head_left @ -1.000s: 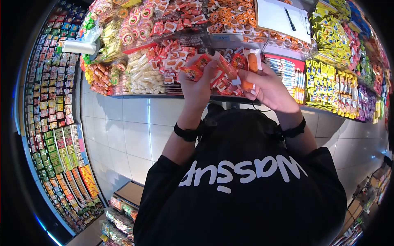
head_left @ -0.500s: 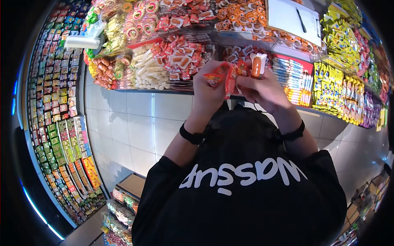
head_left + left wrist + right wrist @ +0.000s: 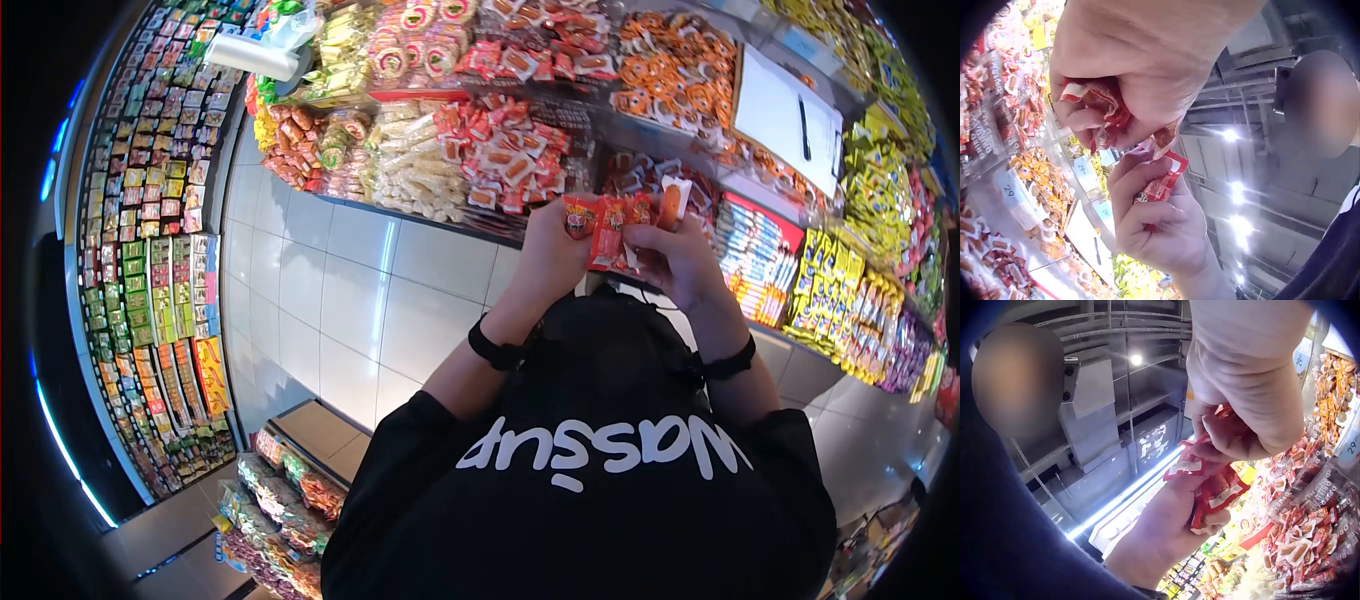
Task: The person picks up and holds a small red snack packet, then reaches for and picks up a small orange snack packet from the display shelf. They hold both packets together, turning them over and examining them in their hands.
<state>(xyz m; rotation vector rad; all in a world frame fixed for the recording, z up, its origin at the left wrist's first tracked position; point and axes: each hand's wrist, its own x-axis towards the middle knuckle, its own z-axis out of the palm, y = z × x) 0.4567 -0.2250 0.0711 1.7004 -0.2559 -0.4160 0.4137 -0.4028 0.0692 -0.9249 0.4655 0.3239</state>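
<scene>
Both hands are together in front of the candy bins, holding small red snack packets. My left hand [image 3: 550, 250] grips a few red packets [image 3: 580, 215] in its curled fingers; their ends stick out in the left wrist view. Between the hands, one red packet [image 3: 607, 232] stands upright with its printed face up. My right hand [image 3: 690, 262] pinches packets against its fingers. A brown sausage-like snack [image 3: 673, 202] in a white-edged wrapper pokes up from its far side. In the right wrist view, red wrappers [image 3: 1225, 487] lie across the left hand's fingers.
Bins of red-wrapped snacks [image 3: 510, 150], pale sticks [image 3: 420, 160] and orange packets [image 3: 675, 75] spread beyond the hands. A clipboard [image 3: 790, 120] with a pen lies on the bins. A bag roll [image 3: 250, 57] stands at the left. Shelves of packets [image 3: 150, 250] line the far left.
The head view has turned, so the bins sit further right and lower. The packet between the hands has gone from slanted to upright, its printed face showing. Both hands keep hold of their packets.
</scene>
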